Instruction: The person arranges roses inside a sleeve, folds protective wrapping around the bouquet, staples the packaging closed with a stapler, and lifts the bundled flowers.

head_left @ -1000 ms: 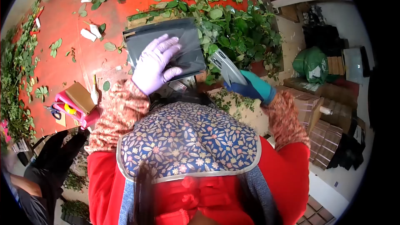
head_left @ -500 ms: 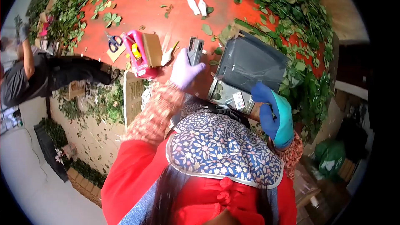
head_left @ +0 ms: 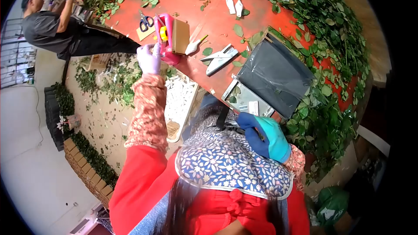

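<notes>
My left hand [head_left: 149,61], in a pale purple glove, is at the table's near left edge beside a pink tape dispenser [head_left: 167,54]. Its thumb and fingers are apart, and no object shows between them. A grey stapler [head_left: 221,59] lies on the red table, its arms spread. My right hand [head_left: 267,139], in a blue and teal glove, is half curled with a gap between thumb and fingers, nothing visible in it. It is close to a metal tray [head_left: 244,99] holding a small labelled box [head_left: 253,108]. Behind the tray lies a black plastic-covered stack [head_left: 276,74].
Dark-handled scissors [head_left: 146,21] and a brown cardboard piece [head_left: 180,37] flank the dispenser. White-wrapped buds [head_left: 239,8] and leafy stems [head_left: 324,104] lie on the red table [head_left: 209,26]. A person [head_left: 52,28] in dark clothes stands at the far left. A white-filled crate [head_left: 180,100] stands below.
My left hand has let go of the stapler, now on the table, and moved left past the dispenser. My right hand, which held the stapler at first, has come away and hovers near the tray.
</notes>
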